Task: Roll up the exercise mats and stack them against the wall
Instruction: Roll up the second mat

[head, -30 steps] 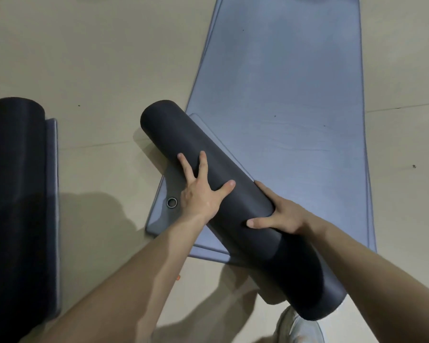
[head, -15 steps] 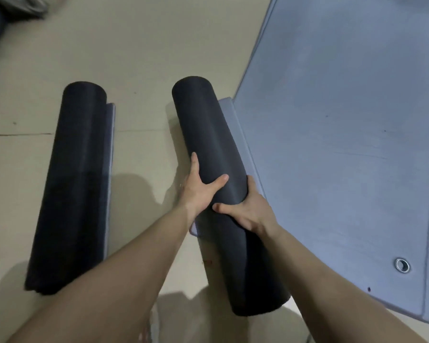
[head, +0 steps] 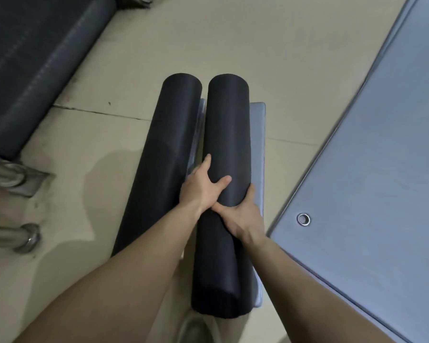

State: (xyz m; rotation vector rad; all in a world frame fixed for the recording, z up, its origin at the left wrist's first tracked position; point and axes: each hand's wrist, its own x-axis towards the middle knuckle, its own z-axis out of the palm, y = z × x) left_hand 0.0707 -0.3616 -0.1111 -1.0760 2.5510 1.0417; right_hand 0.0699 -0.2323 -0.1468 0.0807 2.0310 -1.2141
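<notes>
Both hands, left hand (head: 203, 186) and right hand (head: 243, 216), gripped the rolled mat (head: 227, 134), parking it beside the second roll (head: 169, 149) at 9 o'clock; next probably the flat mat (head: 372, 157) at 3.

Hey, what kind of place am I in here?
Probably a gym or exercise room: two dark rolled foam mats, a flat blue-grey mat with a metal eyelet, and a dark padded bench on metal feet.

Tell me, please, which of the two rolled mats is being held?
The right-hand roll: both the left hand and right hand grip it; the left-hand roll lies untouched.
</notes>
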